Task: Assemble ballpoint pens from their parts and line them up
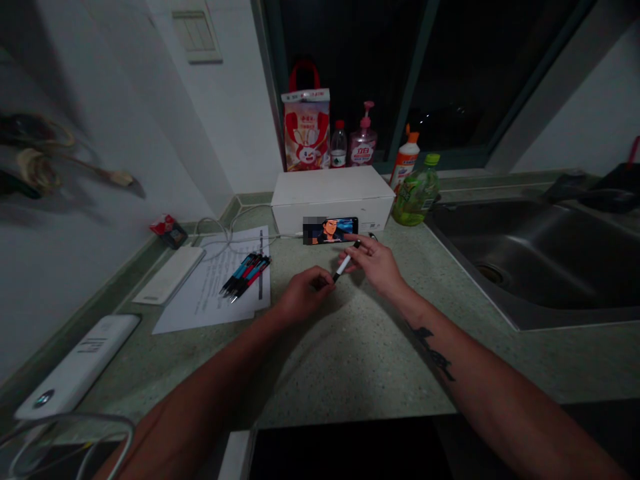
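Fingers [364, 242] of left hand [306, 292] and right hand [379, 265] hold a white pen [345, 261], with phone [338, 231] and white box [333, 189] just beyond.

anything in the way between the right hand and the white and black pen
Nothing visible: the right hand has its fingers at the upper end of the white and black pen, while the left hand pinches its lower end. The phone is beyond them, not between.

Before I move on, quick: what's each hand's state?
Left hand: closed, holding the pen near its lower end.
Right hand: at the pen's upper end; whether its grip is closed cannot be told.
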Available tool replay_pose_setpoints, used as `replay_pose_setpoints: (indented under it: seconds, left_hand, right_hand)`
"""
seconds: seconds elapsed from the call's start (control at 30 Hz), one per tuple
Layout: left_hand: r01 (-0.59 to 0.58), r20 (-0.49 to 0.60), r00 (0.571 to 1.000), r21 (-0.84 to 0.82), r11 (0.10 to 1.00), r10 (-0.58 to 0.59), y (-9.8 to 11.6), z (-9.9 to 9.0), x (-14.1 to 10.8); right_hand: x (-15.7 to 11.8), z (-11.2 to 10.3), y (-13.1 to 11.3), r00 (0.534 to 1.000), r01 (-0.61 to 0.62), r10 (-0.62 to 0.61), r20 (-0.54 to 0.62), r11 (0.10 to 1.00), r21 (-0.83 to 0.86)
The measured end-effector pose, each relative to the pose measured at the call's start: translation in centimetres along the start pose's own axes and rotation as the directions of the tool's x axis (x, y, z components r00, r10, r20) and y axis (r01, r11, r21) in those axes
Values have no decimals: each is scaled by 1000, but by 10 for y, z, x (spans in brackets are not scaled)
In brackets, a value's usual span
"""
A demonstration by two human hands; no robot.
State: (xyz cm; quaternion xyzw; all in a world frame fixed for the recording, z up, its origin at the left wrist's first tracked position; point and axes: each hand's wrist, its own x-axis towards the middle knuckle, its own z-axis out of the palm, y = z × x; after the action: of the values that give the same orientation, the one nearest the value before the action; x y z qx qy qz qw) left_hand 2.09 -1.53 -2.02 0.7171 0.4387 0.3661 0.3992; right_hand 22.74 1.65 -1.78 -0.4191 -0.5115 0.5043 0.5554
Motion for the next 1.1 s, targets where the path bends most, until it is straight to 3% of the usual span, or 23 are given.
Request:
replay_pose_setpoints:
  seconds: [0.43,0.53,0.63,0.7,0.77,0.87,0.97,1.1]
  left_hand:
    - [-3,25,1000,-6,1000,3,0,1,0]
    - [-24,7,1000,5,1000,24,-1,1,0]
    - [-44,-3,999,4,999,44,-1,1,0]
    - [-44,-11,999,3,999,44,-2,1,0]
    - [-38,-37,999,9,999,38,-3,-1,1]
    - [-23,-87,996,34,999,26,-6,-4,3]
    - [-1,-114,993,64,998,8,-11,-9,6]
    - [28,-143,990,109,994,-12,-16,-11,9]
  right_hand:
    - [0,1,4,999,-2,2,-36,1000,-3]
    - [-3,6,11,998,-39,40,40,999,-9]
    - [-4,12,18,988,-60,72,134,994,-96]
    - [-2,8,16,995,-31,52,81,970,-239]
    - [3,-6,9,997,-3,-33,-67,877,-480]
    - [10,-37,-6,945,-60,-229,-235,583,-810]
    - [16,-63,-11,935,-197,-209,-286,364,-910]
    - [23,-71,-2,953,-241,-127,-275,232,-942]
